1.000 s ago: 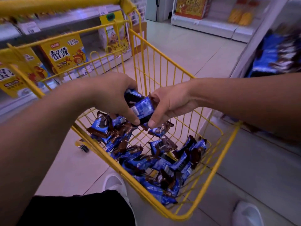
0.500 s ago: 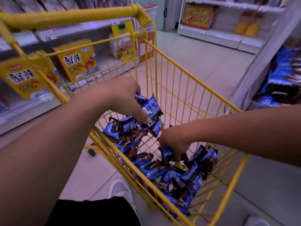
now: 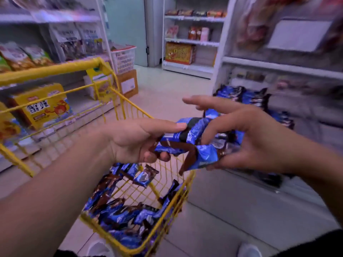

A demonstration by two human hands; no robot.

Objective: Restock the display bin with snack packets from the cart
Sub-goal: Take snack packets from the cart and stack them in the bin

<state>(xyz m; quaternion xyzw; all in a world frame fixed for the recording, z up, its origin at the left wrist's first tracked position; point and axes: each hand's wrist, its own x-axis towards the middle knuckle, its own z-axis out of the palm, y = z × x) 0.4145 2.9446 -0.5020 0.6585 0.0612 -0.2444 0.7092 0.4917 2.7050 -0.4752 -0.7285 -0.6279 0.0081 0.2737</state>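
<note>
hands (image 3: 194,141) grip packets (image 3: 187,143), bin (image 3: 256,99) blurred

From my remote feed, glossy blue-and-brown foil-look snack packets (image 3: 187,143) crinkle above a yellow painted wire cart (image 3: 130,115), its coating smooth (the handle looks like plastic). Behind it I see a white plastic lattice basket (image 3: 123,59), a matt brown cardboard box (image 3: 128,83) and smooth, pale floor tiles (image 3: 172,86).

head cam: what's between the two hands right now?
A bunch of blue-brown snack packets, pinched by the left hand and cradled by the right hand, above the yellow cart. Head view.
</note>
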